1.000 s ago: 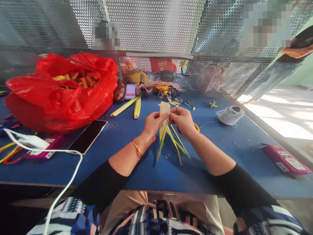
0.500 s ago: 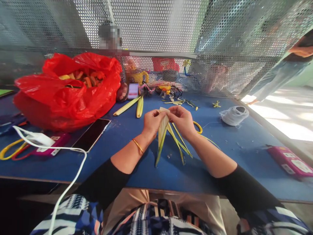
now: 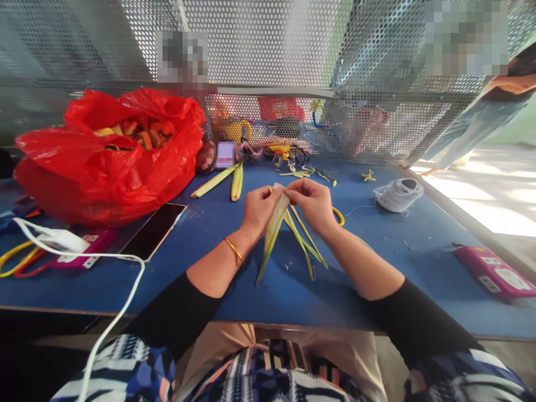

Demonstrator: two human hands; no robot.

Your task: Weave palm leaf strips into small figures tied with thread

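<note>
A pale, dry-looking leaf strip (image 3: pixel 274 215), like corn husk, is pinched near its top by my left hand (image 3: pixel 260 209), thumb on top. My right hand (image 3: pixel 310 202) is closed with thumb and fingertips together at the strip's right edge; exactly what lies between those fingertips is hidden. The strip tapers down to a greenish tip above the table. Under my right hand, narrow green-yellow leaf strips (image 3: pixel 305 245) fan out on the blue table (image 3: pixel 234 301). Part of a yellow loop-shaped handle (image 3: pixel 339 216) shows beside my right wrist.
At left stand a red plastic bag (image 3: pixel 125 173), a phone (image 3: pixel 153 231), a white cable (image 3: pixel 129 301) and a purple box (image 3: pixel 98 248). Two husk pieces (image 3: pixel 237 183) lie behind my hands. A white thread spool (image 3: pixel 400 195) and another purple box (image 3: pixel 494 271) are at right. A perforated metal screen (image 3: pixel 268 50) borders the back.
The pale strip's lower tip has swung slightly left. My right fingertips have shifted a little down and left along its edge. The whole view has moved slightly.
</note>
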